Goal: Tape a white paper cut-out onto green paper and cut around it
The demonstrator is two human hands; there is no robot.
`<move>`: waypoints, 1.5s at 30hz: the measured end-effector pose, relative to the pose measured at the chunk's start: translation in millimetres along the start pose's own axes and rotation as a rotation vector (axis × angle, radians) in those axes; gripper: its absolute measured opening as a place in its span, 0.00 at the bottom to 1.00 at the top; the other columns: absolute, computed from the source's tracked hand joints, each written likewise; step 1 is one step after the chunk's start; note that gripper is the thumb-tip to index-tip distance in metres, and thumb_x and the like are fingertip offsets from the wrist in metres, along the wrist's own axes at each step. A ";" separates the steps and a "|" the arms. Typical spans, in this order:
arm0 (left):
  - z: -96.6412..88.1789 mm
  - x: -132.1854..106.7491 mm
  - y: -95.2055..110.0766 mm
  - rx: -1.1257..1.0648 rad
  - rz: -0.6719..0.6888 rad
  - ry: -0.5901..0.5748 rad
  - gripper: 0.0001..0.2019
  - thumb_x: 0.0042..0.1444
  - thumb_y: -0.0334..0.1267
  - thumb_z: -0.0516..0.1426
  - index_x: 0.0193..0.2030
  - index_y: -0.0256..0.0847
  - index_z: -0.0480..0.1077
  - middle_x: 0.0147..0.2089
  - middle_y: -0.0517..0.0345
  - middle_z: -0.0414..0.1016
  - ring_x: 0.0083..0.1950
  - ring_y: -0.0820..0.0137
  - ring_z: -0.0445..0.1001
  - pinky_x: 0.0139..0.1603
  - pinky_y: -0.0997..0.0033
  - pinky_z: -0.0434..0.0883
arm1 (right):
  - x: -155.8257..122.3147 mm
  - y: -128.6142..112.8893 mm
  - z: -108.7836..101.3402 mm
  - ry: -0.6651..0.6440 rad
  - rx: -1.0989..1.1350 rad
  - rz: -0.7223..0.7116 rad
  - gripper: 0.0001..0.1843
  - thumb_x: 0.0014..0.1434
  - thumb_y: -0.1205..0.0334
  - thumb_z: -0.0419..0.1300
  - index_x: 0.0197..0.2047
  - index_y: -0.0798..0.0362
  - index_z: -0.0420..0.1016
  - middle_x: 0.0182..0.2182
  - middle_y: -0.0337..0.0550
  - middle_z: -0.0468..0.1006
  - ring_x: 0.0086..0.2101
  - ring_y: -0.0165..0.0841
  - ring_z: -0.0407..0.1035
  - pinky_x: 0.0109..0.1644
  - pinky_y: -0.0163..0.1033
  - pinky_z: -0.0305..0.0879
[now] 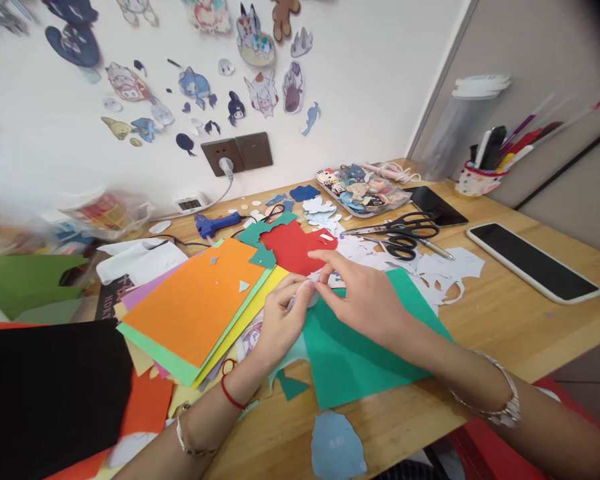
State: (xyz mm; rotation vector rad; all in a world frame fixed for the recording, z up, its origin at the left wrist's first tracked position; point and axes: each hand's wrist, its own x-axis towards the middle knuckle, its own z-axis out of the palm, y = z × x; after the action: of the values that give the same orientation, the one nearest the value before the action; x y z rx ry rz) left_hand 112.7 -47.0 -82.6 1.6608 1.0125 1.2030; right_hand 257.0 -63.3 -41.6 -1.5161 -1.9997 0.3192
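My left hand (286, 317) is closed in a pinch on a small pale cut piece (313, 300), largely covered by the fingers. Right against it, my right hand (363, 293) pinches thumb to fingers, its forefinger raised; what lies between those fingertips is too small to make out. Both hands are above the near side of a green sheet (370, 363). Just beyond them lies a red cut sheet (295, 245) with a dark green scrap (253, 233) overlapping its edge. A light blue cut piece (338, 445) rests at the table's front edge.
Coloured sheets (195, 300) are stacked to the left, beside a black sheet (45, 400). A blue glue gun (215, 223) lies behind. Scissors (400, 233), white paper scraps (440, 273), a phone (533, 260) and a pen cup (480, 179) occupy the right side. A tray of cut-outs (363, 190) is at the back.
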 end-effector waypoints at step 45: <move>-5.2 13.4 -21.5 -0.520 -0.360 0.138 0.10 0.59 0.39 0.55 0.30 0.34 0.67 0.27 0.63 0.67 0.26 0.76 0.66 0.27 0.75 0.66 | -0.5 -2.0 2.1 0.248 -0.158 -0.307 0.10 0.63 0.66 0.52 0.36 0.55 0.74 0.35 0.38 0.77 0.34 0.28 0.71 0.37 0.33 0.63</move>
State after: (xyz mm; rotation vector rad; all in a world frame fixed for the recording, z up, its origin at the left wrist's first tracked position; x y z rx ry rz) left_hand 107.7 -26.6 -97.6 0.9592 0.9311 1.2152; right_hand 254.3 -64.1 -42.4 -1.2423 -2.0523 -0.1486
